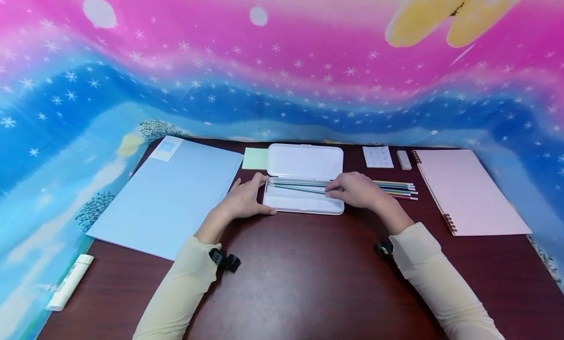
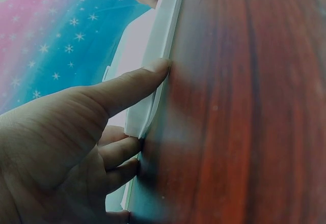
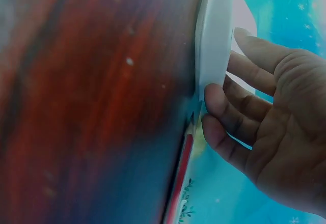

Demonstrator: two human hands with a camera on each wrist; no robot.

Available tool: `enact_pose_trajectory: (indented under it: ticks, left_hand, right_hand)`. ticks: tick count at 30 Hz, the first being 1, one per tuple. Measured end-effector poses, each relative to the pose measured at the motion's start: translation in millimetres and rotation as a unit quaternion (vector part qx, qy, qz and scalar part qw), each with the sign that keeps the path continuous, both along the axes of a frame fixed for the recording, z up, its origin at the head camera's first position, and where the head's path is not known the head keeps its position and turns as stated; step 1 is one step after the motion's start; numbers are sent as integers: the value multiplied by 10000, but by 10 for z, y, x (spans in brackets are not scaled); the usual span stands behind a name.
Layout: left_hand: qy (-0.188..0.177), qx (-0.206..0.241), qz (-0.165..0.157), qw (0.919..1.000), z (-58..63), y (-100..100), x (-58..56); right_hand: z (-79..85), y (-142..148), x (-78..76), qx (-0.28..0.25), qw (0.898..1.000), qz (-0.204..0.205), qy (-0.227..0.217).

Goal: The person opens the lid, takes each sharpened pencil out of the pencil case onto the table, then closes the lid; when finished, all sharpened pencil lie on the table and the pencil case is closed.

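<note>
Backdrop cloth (image 1: 282, 75), one, pink and blue, snowflake pattern, hung behind the table.
Table (image 1: 299, 271), one, dark red-brown, wood grain.
Folder (image 1: 172, 198), one, pale blue, at left.
Notebook (image 1: 471, 193), one, pink, spiral-bound, at right.
Pencil case (image 1: 304, 204), one, white, lid raised, at the table's centre.
Left hand (image 1: 242, 200), gripping the case's left end, thumb on the front edge.
Right hand (image 1: 357, 190), over the case's right end, pinching a slanting pencil (image 1: 297, 188) that lies within.
White tube (image 1: 70, 282), one, near left edge.
Green pad (image 1: 255, 158), one, beside the lid.
Patterned pad (image 1: 378, 157), one, right of the lid.
Loose pencils (image 1: 403, 185), several, just right of the case.
Eraser (image 1: 404, 160), one, white, between patterned pad and notebook.
</note>
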State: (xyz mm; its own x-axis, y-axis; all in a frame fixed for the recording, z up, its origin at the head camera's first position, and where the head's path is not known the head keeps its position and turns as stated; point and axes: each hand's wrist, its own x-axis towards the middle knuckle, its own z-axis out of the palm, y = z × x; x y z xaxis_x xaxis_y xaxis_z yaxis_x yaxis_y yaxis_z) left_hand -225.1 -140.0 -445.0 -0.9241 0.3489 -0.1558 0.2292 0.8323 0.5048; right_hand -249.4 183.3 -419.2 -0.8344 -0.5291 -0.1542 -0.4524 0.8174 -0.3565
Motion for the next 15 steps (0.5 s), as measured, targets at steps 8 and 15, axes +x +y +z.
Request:
enact_pose_trajectory:
  ticks: [8,15]
  left_hand:
    - [-22,-22,4,10000,7,-2,-7]
    - [-26,27,-3,10000,-1,9,5]
  right_hand:
    - [-29,-4,4,-122,9997,25,-218]
    - [-58,22,1,-218,9996,49,-145]
